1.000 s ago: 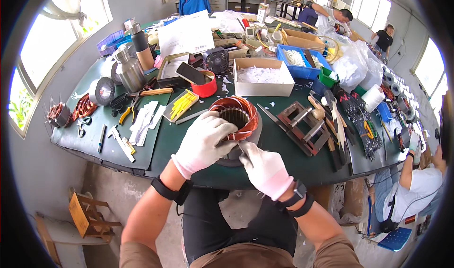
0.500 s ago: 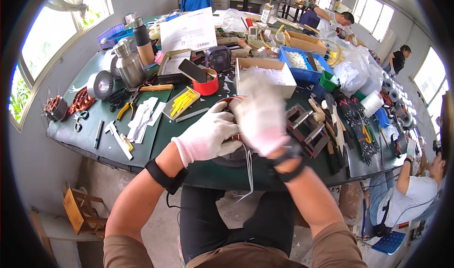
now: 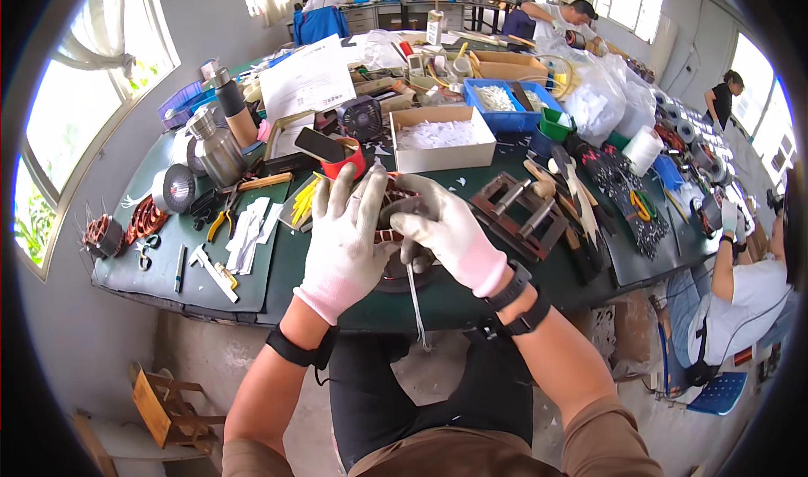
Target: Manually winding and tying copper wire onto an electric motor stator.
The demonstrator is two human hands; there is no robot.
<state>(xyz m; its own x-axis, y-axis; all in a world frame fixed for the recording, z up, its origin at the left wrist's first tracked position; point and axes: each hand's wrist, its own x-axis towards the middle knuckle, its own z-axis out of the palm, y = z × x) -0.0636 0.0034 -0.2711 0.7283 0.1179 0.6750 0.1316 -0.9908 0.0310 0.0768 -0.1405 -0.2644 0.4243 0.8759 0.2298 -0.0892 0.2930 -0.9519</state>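
Observation:
A ring-shaped motor stator with copper windings [image 3: 399, 193] stands at the table's front edge, largely covered by my gloved hands. My left hand [image 3: 343, 241] holds its left side, fingers stretched along it and thumb at the near side. On the opposite side, my right hand [image 3: 446, 229] grips the stator with bent, darkened fingertips; what lies under them is hidden. White strands [image 3: 416, 304] hang from the stator over the table's edge. Just beyond it is an open cardboard box [image 3: 446, 159] of white paper pieces. Yellow strips [image 3: 306, 199] lie beside my left fingers.
To the right sit a metal fixture with two rods [image 3: 520, 212] and several hand tools. Pliers [image 3: 221, 216], white strips [image 3: 251, 233] and a caliper [image 3: 212, 272] lie left. A steel flask [image 3: 217, 153] stands behind them. Co-workers are farther off and at right.
My right hand, blurred and raised over the stator before, now rests against it. My left hand's fingers have straightened upward along its side. The whole view has shifted slightly.

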